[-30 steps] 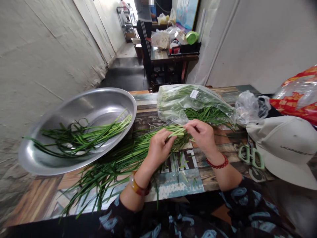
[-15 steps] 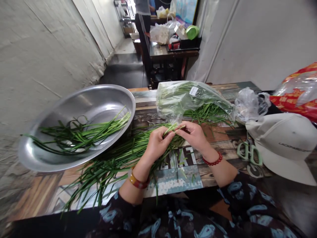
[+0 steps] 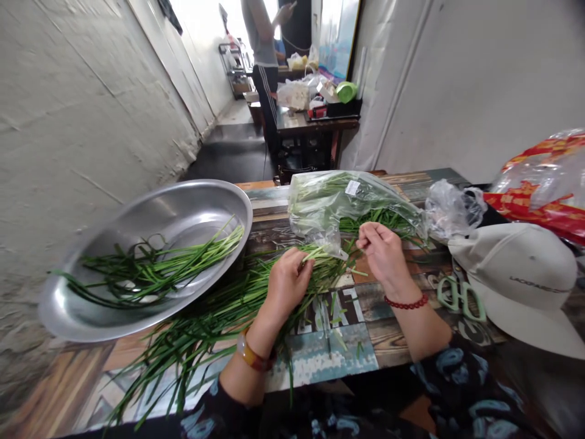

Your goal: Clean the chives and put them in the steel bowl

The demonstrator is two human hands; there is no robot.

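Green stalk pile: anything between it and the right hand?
Yes, partly: a corner of the clear bag reaches between the right hand and the stalk pile, at its pale end. Nearer the person, only green scraps.

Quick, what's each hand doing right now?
Left hand: closed on a few green stalks.
Right hand: fingers curled; whether it holds anything cannot be told.

The standing person's [image 3: 267,73] head is cut off above you; the cap's [image 3: 525,268] lettering is too blurred to read.
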